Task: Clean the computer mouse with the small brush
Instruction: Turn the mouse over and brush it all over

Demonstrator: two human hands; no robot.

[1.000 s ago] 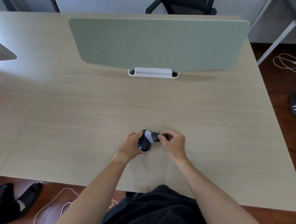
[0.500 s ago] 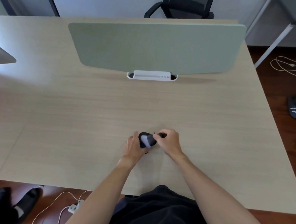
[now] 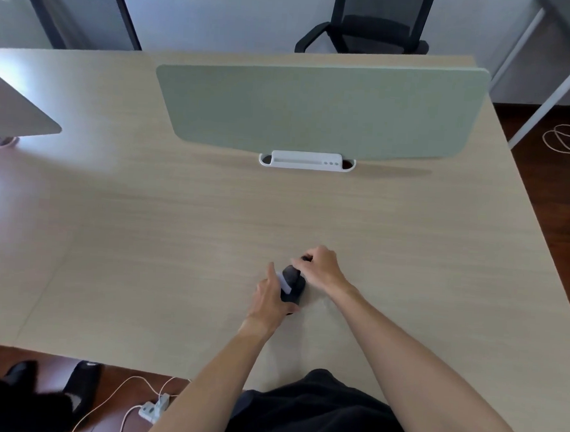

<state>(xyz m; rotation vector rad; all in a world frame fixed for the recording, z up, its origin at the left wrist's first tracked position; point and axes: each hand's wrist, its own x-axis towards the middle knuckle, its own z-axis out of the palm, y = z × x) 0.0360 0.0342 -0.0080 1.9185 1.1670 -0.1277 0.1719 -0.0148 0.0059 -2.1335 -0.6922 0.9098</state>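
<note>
Pale wood tabletop fills most of the view; its near edge is cut by the person's dark clothing. Grey-green divider panel stands upright across the far half, a white holder at its base. Black office chair behind is cropped at the top. Left hand is wrapped around the black computer mouse, which is tipped up off the tabletop near the front centre, lower part hidden by the palm. Right hand is pinched closed just above it on a small dark item, presumably the small brush; bristles too blurred to make out.
</note>
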